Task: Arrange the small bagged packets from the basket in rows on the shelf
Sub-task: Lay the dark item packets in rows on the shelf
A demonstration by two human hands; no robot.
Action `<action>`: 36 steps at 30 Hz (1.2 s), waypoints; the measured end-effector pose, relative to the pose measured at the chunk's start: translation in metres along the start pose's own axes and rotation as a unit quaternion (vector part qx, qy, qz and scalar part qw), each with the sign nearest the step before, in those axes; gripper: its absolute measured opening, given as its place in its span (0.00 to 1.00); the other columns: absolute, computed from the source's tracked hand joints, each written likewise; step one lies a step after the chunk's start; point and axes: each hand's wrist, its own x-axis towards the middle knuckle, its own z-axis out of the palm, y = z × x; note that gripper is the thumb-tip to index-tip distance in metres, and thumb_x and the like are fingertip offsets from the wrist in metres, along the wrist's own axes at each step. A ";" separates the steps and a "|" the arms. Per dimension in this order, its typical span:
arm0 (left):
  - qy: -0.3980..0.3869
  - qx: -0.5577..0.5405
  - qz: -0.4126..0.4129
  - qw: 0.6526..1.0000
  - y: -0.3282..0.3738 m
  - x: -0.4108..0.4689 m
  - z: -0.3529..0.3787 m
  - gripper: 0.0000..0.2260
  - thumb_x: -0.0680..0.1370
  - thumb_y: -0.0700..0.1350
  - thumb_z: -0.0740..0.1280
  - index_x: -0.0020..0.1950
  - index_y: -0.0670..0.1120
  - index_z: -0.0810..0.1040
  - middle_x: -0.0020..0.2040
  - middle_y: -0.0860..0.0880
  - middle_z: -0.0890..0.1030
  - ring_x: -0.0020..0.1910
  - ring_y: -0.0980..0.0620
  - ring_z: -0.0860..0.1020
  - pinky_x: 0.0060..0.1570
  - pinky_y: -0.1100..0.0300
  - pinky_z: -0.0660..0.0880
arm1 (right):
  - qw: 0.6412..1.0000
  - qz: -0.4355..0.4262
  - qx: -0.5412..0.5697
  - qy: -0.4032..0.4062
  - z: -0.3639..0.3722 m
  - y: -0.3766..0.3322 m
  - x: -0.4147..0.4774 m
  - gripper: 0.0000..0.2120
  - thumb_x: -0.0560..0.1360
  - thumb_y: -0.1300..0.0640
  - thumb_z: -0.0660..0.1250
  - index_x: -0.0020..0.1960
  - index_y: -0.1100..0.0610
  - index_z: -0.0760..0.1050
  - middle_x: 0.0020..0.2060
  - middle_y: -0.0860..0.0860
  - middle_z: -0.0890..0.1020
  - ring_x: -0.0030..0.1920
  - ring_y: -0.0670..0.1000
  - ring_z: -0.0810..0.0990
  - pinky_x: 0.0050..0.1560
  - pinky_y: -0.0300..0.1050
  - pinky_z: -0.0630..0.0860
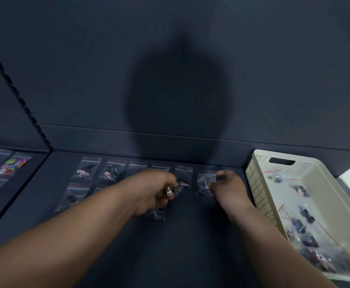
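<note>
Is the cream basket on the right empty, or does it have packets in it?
Not empty. Several clear bagged packets lie scattered across the bottom of the basket.

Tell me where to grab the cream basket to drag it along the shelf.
Probably the cut-out handle in the far end wall of the basket: it is the only opening that fingers could hook, the walls in view being otherwise finely perforated. Come down from above, fingers through the slot, staying clear of the packets lying loose on its floor.

Dim, soft blur w/ wide-angle edge bend; big shadow (178,96) on back wall (284,69).
</note>
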 end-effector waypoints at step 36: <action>0.035 -0.064 0.091 0.993 -0.006 -0.010 -0.005 0.08 0.76 0.35 0.66 0.40 0.46 0.75 0.36 0.48 0.80 0.35 0.52 0.79 0.32 0.63 0.75 | 0.972 -0.196 0.024 -0.125 0.005 -0.008 -0.044 0.10 0.78 0.51 0.62 0.48 0.56 0.78 0.44 0.50 0.80 0.47 0.48 0.78 0.52 0.46 0.73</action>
